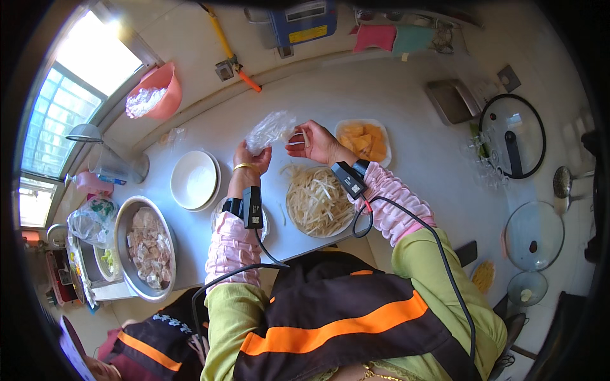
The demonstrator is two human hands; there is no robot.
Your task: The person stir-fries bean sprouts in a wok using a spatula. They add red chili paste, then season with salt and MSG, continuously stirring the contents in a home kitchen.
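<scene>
A crumpled clear plastic bag (270, 131) is gripped by my left hand (252, 157) above the worktop. My right hand (312, 143) is beside the bag's right edge, fingers curled around a pale strip; whether it also touches the bag is unclear. Below my hands lies a round plate heaped with pale cut strips (320, 202), partly behind my right wrist. A white square dish of orange-yellow pieces (364, 138) stands to the right of my right hand. Stacked white bowls (194, 180) are left of my left hand. Another dish is partly hidden by my left forearm.
A metal basin of raw meat pieces (148, 247) stands at the worktop's left front edge. A coworker (147, 338) is at lower left. A metal tray (452, 101) and glass lids (533, 235) are at right. A pink bowl (164, 93) sits by the window.
</scene>
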